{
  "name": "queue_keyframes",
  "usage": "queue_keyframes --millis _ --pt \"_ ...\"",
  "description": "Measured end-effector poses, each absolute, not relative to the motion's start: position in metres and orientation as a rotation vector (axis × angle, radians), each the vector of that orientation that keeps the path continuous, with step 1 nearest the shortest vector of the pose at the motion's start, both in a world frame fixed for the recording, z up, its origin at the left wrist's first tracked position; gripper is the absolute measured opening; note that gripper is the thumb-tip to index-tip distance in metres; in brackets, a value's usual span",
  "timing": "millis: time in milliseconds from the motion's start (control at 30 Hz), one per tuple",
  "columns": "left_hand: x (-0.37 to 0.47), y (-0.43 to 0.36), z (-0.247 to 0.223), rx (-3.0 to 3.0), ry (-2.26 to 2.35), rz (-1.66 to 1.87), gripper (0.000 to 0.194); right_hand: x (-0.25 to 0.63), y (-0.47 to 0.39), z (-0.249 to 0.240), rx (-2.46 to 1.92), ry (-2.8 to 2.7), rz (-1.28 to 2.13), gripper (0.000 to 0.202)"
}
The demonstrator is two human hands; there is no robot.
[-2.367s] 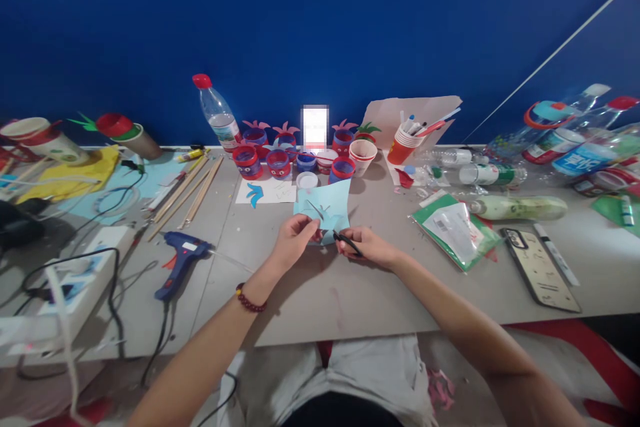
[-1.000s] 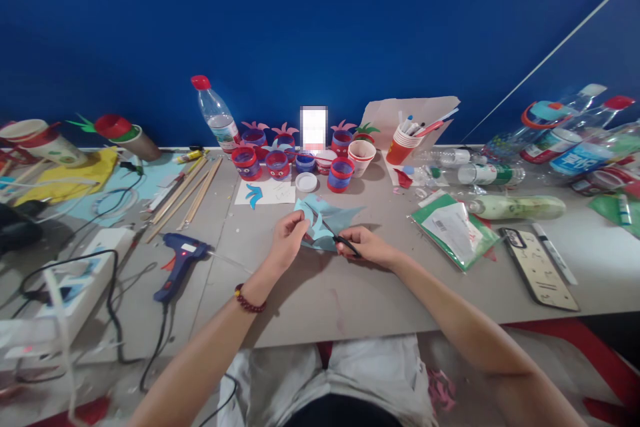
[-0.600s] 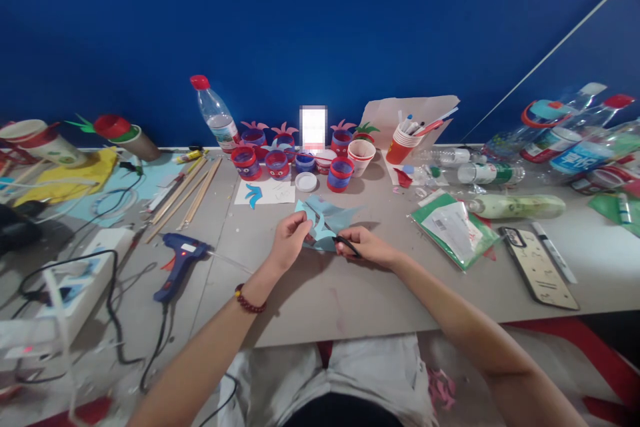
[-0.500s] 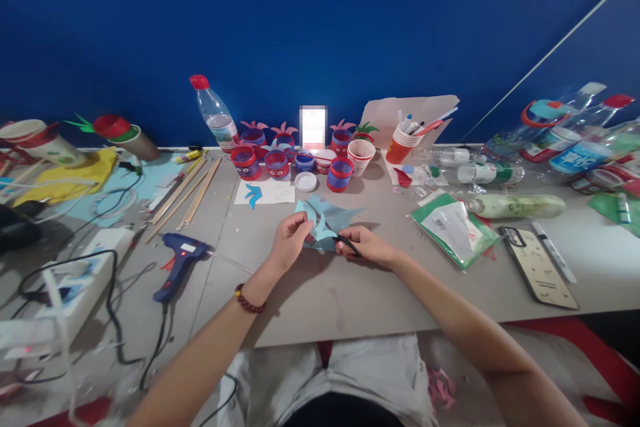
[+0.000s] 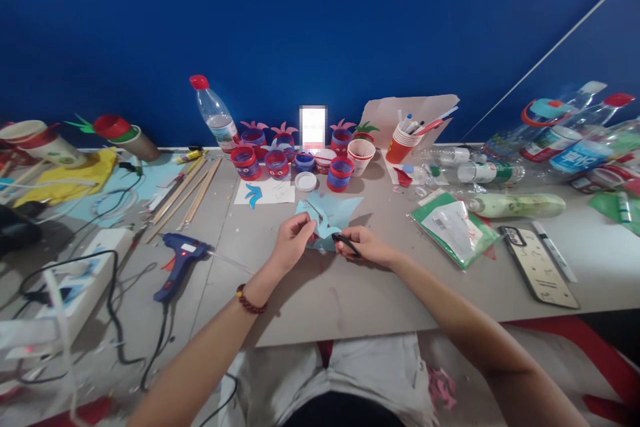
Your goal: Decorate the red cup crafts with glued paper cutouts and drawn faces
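Between my hands is a piece of light blue paper [image 5: 343,208], partly cut into a curved, pointed shape. My left hand [image 5: 296,237] pinches the paper at its left edge, fingers closed. In my right hand [image 5: 364,247] are black-handled scissors [image 5: 347,243], gripped by the fingers, with the blades at the paper and partly hidden by it. Beyond the paper, a blue leaf-shaped cutout [image 5: 253,195] lies on a white sheet [image 5: 278,192]. Red-and-blue decorated cups [image 5: 340,175] stand behind, beside a white round lid [image 5: 305,181].
At left lie a blue glue gun [image 5: 181,263], wooden sticks [image 5: 187,197] and a power strip [image 5: 93,280] with cables. On the right are a green packet [image 5: 445,247], a phone [image 5: 539,270] and several plastic bottles [image 5: 490,173]. A pen cup [image 5: 401,144] stands near the blue wall.
The light blue paper has shifted and tilted slightly in my hands, its right part now flatter to view. Both hands stay in nearly the same place.
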State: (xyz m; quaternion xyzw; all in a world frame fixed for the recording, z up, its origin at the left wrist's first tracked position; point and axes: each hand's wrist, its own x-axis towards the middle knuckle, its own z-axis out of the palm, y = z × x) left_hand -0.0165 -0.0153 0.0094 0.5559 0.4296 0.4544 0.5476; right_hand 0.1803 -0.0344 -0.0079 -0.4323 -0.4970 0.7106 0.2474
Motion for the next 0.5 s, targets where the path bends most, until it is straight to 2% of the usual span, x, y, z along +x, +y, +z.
queue_keyframes --millis 500 --pt "-0.0164 -0.0155 0.0053 1.315 1.022 1.085 0.034 0.1795 -0.0351 -0.0042 -1.190 -1.382 1.918 0.041"
